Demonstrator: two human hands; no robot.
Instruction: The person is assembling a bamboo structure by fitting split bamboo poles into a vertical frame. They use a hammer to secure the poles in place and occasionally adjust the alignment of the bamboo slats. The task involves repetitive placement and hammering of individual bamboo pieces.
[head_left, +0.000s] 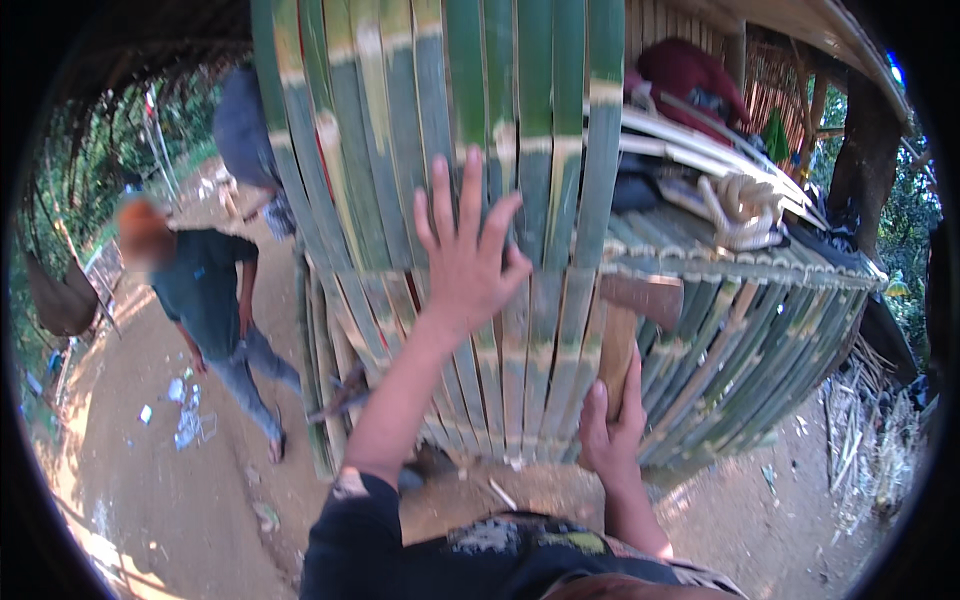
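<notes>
Left hand point(468, 250) mid-frame, fingers spread wide, laid on the bamboo panel point(395, 140), thumb out toward the right; whether it presses hard, can't tell. Panel fills the upper centre, runs down past the middle, green and pale upright slats side by side, narrow gaps between some. Right hand point(612, 430) right of centre, lower down, fingers wrapped around the wooden handle of a hatchet point(618, 345). Hatchet upright, brownish metal head at top, just beside the panel's right edge; touching or not, can't tell.

Right of frame: second slatted bamboo wall point(740, 360), slats fanned by the lens. Above it, coiled pale rope point(742, 212), and a maroon bundle point(690, 80) at upper right. Left of frame: another person point(205, 285) standing, orange headwear, dark green shirt, grey trousers, well apart from the hands. White litter point(188, 415) on dirt ground point(150, 500) near that person. Dry stalks point(880, 440) heaped at far right.
</notes>
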